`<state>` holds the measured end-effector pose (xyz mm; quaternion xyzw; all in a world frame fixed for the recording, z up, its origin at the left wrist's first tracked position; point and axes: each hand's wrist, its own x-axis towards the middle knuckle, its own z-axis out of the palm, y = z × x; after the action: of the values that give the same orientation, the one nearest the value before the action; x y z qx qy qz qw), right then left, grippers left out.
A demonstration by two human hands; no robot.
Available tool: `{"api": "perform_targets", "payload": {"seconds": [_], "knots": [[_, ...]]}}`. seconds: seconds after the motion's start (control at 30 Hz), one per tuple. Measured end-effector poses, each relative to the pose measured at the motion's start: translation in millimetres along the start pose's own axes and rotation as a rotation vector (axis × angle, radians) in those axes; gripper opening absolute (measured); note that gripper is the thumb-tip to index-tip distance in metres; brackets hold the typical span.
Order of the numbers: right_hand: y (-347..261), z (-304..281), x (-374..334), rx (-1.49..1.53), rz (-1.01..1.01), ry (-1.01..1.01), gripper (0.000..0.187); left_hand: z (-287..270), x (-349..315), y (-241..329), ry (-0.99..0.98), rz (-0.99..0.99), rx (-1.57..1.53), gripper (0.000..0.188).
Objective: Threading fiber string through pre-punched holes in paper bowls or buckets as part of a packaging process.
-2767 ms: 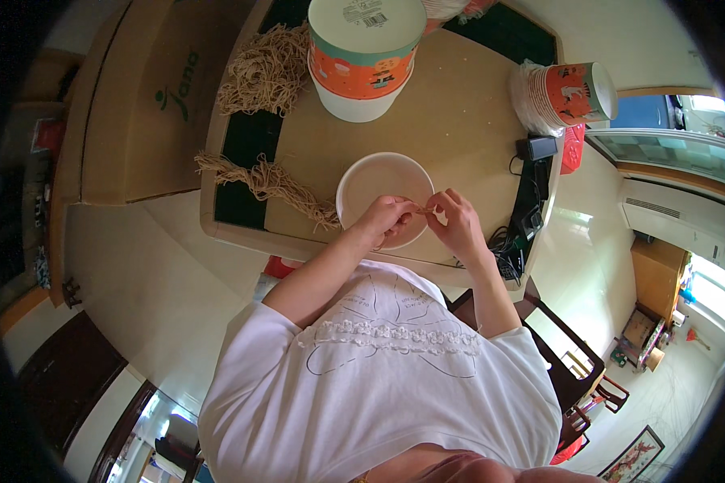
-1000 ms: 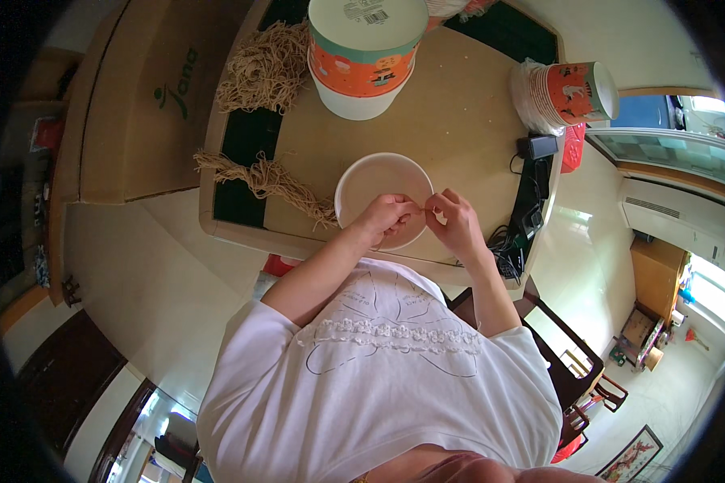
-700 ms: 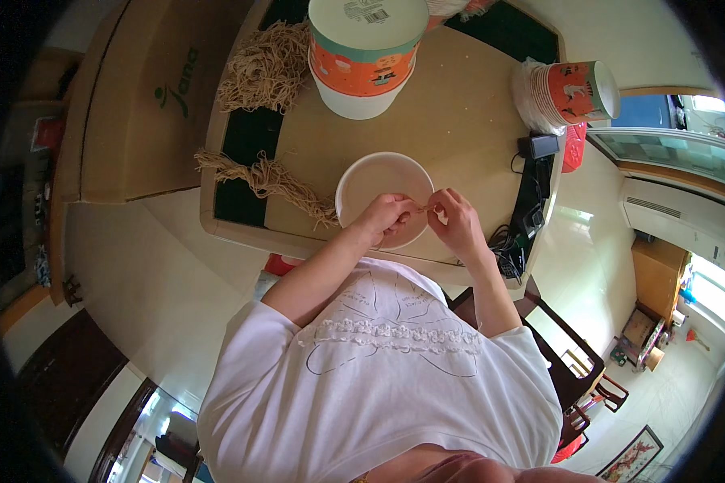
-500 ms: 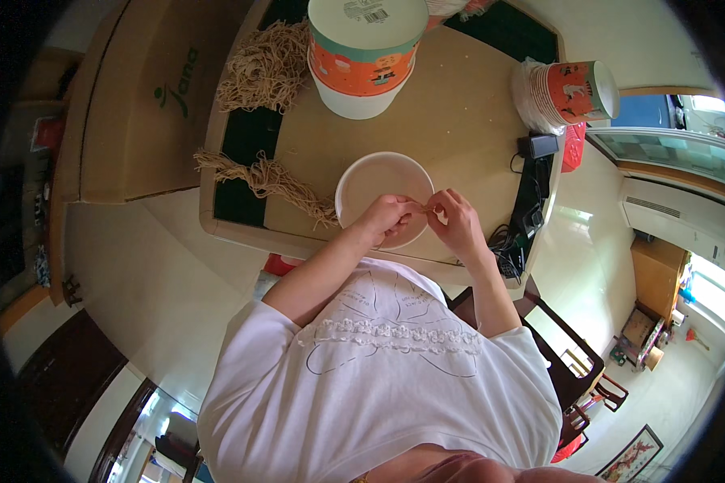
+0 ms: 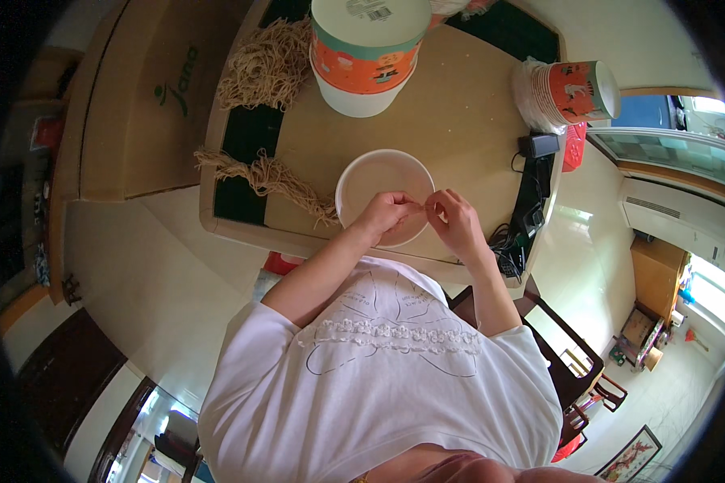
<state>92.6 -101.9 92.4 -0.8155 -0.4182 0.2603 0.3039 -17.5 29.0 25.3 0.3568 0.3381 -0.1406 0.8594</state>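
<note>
Above the near right part of an open white paper bucket (image 5: 346, 173), my left hand (image 5: 388, 216) and my right hand (image 5: 454, 223) meet, almost fingertip to fingertip. Each is closed in a pinch. Whatever lies between the fingers is too small to make out; it may be a thin strand. Left of the bucket lies a loose bundle of beige string (image 5: 272, 179), its end close to the bucket's side. A larger tangled heap of the same string (image 5: 264, 66) rests farther back on the left.
Upturned orange-and-green printed buckets (image 5: 364, 68) stand stacked at the back of the table (image 5: 467, 137). More nested buckets (image 5: 568, 90) lie sideways in plastic at the far right. A black power adapter (image 5: 537, 146) and cables (image 5: 503, 245) line the right edge. A large cardboard box (image 5: 149, 105) stands left.
The hands stay over the bucket, and the left fingers have shifted slightly. Both remain pinched close together. Nothing else has visibly moved.
</note>
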Motion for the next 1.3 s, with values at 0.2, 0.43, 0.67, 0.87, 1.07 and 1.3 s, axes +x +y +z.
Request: {"api": "perform_targets", "payload": {"seconds": [0.2, 0.43, 0.67, 0.87, 1.07, 1.3], "knots": [[1, 0, 0, 0.016, 0.018, 0.018, 0.011, 2, 0, -2, 0.072, 0.109, 0.175, 0.011], [0, -2, 0, -0.021, 0.025, -0.075, 0.012, -2, 2, -6, 0.049, 0.120, 0.139, 0.012], [5, 4, 1, -0.054, -0.023, -0.063, 0.008, -6, 4, -9, 0.048, 0.117, 0.205, 0.013], [5, 2, 0, -0.053, -0.018, -0.058, 0.007, -5, -1, -4, 0.074, 0.089, 0.230, 0.015], [8, 3, -1, -0.055, -0.027, -0.059, 0.006, -3, -3, -2, 0.101, 0.091, 0.273, 0.017], [6, 2, 0, -0.041, -0.013, -0.064, 0.006, -2, 0, -1, 0.081, 0.000, 0.251, 0.018]]}}
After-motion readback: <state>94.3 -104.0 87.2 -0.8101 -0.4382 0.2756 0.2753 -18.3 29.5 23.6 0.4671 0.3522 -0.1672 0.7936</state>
